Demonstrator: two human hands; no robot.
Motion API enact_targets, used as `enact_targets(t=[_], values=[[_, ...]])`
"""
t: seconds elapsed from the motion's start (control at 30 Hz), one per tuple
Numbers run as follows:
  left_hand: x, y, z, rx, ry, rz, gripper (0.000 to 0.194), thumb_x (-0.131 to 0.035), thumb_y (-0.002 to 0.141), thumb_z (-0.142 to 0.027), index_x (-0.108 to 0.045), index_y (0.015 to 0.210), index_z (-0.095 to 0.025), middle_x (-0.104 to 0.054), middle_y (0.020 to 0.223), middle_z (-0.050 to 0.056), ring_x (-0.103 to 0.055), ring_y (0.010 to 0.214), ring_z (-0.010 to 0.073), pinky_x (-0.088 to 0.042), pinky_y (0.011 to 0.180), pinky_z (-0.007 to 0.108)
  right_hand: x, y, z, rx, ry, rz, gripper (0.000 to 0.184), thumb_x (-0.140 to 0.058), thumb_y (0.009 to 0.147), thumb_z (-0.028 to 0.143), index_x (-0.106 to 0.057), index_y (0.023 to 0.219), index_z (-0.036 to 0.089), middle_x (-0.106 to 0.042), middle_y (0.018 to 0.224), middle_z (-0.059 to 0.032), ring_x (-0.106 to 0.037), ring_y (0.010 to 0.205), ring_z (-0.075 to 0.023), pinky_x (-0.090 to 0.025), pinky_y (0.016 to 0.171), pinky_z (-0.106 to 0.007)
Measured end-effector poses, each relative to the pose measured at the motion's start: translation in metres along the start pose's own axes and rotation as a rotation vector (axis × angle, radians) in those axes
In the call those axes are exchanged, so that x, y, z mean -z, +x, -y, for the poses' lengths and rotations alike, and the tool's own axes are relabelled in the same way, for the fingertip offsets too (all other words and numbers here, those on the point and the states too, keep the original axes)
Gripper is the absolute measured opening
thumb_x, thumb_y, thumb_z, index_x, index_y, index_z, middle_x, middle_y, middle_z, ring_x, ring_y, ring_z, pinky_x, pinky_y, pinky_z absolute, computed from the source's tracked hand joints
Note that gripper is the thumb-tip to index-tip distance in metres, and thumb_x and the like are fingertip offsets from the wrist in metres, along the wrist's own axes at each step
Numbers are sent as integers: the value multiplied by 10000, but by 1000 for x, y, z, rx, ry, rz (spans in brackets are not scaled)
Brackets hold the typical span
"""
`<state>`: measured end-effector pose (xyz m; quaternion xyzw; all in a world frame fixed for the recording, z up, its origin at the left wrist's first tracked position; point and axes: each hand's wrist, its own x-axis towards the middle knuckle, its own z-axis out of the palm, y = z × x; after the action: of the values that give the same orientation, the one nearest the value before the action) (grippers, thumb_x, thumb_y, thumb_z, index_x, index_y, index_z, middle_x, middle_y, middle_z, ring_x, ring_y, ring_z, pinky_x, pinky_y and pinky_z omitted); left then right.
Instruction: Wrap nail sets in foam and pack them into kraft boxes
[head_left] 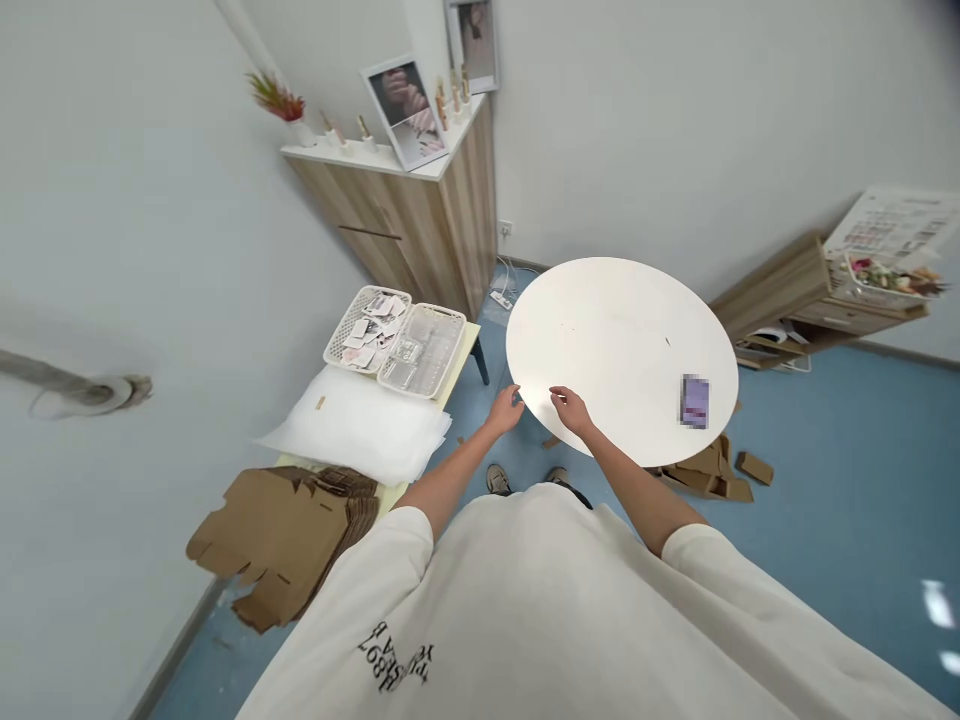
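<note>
Standing at a round white surface (600, 330)

Left hand (504, 410) is curling loosely at the near rim, empty; touching or just beside it, I cannot tell. Right hand (571, 410) is lying relaxed over the rim, unclenched, grasping nothing. A blurred purple packet (694, 402) is sitting toward the surface's right edge. At left, a yellow surface (471, 340) is carrying white foam sheets (352, 425), a white mesh tray (367, 330) holding paper pieces, and a clear plastic tray (420, 350). Flattened cardboard blanks (285, 540) are stacked at lower left, overhanging its edge. Cardboard scraps (709, 470) are lying on the blue floor (825, 500) at right.
</note>
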<state>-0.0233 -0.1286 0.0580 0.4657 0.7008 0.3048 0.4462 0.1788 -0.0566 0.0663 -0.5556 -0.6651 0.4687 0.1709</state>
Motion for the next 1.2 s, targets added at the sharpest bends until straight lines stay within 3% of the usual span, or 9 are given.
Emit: enact_targets(t=[0.23,0.53,0.8,0.97,1.2], values=[[29,-21,11,62,-28,-198,418,-544,952,-294,-529,1361,-212,-523,1458,129,-543,1307,259,-450,1079,381,-22,35,30,127,-54,148,366,-477,930,385,-664,1208,238,-668,1282,-72,-639,1102,-224,-488,1022,-411],[43,-41,9,159,-29,-374,368,-571,933,-286,-595,1295,-224,-580,1366,104,-572,1257,249,-446,1095,388,-41,59,52,266,-64,296,359,-479,929,369,-676,1199,237,-676,1265,-66,-649,1078,-212,-490,1020,-400],[68,-25,27,142,35,-397,397,-547,918,-255,-587,1310,-209,-600,1331,99,-588,1213,229,-448,1071,363,-68,76,66,282,-70,335,377,-478,928,380,-680,1206,225,-679,1257,-73,-650,1066,-214,-499,1003,-393],[108,9,35,65,37,-424,396,-542,903,-190,-599,1293,-217,-585,1355,92,-574,1242,223,-436,1091,351,-90,104,93,265,-78,283,359,-488,924,353,-686,1194,223,-694,1233,-68,-660,1060,-214,-499,1010,-393],[194,54,40,43,192,-472,453,-515,879,-129,-585,1312,-240,-557,1413,77,-481,1355,242,-353,1166,417,-142,147,151,288,-74,225,333,-504,921,325,-695,1183,245,-691,1244,-52,-664,1046,-207,-497,1016,-376]])
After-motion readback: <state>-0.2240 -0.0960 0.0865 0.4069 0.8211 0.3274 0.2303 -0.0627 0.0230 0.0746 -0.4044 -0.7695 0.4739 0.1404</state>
